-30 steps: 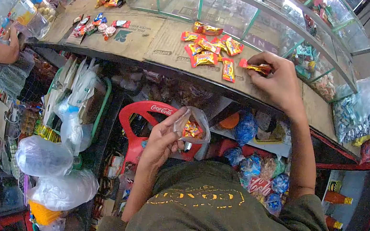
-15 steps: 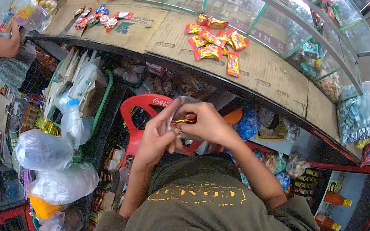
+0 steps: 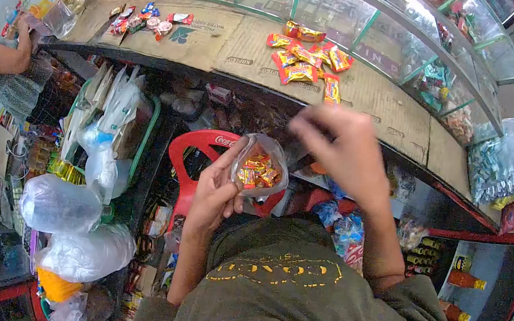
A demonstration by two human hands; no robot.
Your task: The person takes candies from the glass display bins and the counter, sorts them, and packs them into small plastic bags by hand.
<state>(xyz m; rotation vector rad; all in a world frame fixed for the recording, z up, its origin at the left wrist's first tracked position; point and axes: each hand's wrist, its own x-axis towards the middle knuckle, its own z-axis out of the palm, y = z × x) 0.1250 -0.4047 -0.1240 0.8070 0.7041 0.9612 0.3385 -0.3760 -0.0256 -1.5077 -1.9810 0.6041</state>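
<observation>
My left hand [image 3: 211, 197] grips a small clear plastic bag [image 3: 279, 152] by its side, in front of my lap. Its mouth gapes upward, and several red-and-yellow wrapped candies [image 3: 258, 173] show inside. To the right and higher up, my right hand [image 3: 356, 152] is blurred by motion just below the counter edge, with its fingers pointing left. Whether anything is in those fingers I cannot make out. Beyond it, a loose pile of matching wrapped candies [image 3: 299, 73] lies on the cardboard-covered counter [image 3: 242, 40]. One candy [image 3: 332, 88] at the pile's near edge is closest to this hand.
Glass display cases [image 3: 324, 10] line the counter's back. Other sweets [image 3: 157, 25] lie to the left, and a bag of blue-green packets [image 3: 505, 163] sits at the right end. A red chair [image 3: 183, 159] stands under the counter edge. Another person's arm [image 3: 4, 60] is at far left.
My right hand has left the bag's mouth and moved up and right towards the counter. The bag now shows its opening and the candies inside. My left hand stays nearly in place.
</observation>
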